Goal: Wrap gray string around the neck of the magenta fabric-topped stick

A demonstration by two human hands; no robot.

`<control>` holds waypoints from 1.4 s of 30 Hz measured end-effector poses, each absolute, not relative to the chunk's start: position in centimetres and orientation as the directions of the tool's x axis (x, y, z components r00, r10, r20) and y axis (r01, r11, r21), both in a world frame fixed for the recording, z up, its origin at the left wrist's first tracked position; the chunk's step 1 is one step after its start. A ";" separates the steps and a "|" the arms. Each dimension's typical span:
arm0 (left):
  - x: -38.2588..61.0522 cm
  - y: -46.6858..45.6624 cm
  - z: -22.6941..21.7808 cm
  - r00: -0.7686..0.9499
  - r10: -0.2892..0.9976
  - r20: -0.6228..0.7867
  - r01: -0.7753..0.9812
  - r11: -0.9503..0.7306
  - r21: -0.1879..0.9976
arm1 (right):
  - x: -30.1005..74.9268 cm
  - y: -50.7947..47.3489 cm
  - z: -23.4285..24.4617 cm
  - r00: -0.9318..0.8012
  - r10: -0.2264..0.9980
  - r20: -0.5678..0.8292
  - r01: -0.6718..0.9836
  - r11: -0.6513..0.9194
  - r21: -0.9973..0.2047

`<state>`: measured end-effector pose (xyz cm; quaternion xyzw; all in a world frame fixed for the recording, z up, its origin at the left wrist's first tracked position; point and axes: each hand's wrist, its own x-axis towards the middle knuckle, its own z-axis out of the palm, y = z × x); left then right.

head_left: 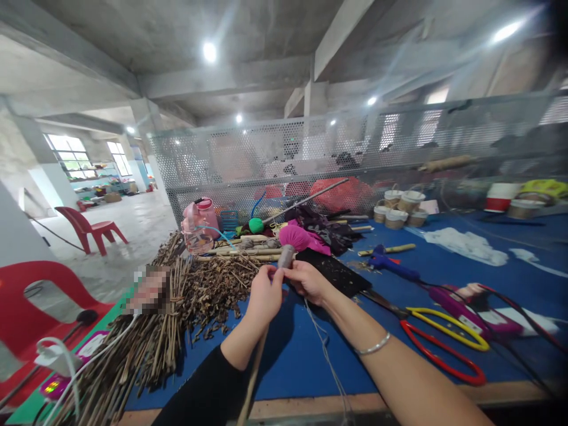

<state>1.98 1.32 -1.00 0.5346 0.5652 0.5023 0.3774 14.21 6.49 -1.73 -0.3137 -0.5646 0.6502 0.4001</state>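
My left hand [266, 294] and my right hand [308, 280] meet above the blue tabletop, fingers closed in a pinch at the base of a grey cylindrical roll [287, 257]. The roll points up and away from me. Below my left wrist runs a thin wooden stick [254, 378] toward the table edge; my hands hide whether it joins the roll. Loose grey thread [326, 349] hangs from beneath my right hand to the front edge. Just behind the roll lies a bright pink ball of yarn [293, 235].
Bundled dry twigs [151, 340] cover the left side. Scissors with red and yellow handles [448, 349], a blue glue gun [393, 266] and a purple power strip [465, 310] lie right. Small pots [396, 217] stand behind, before a perforated metal screen [248, 154].
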 end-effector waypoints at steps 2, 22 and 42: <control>2.0 1.2 -0.5 -0.032 0.993 -0.110 0.125 0.114 0.986 | 14.1 6.3 -1.7 -0.492 0.869 0.046 -0.149 -0.033 -0.988; 0.5 0.5 0.8 0.647 0.741 -0.182 -0.529 0.608 0.592 | 15.5 6.1 -0.8 -0.646 0.753 0.124 -0.360 -0.158 -0.920; 1.3 0.6 0.8 0.120 0.964 -0.237 -0.292 0.263 0.920 | 15.6 6.2 -0.3 -0.505 0.862 0.050 -0.242 -0.086 -0.967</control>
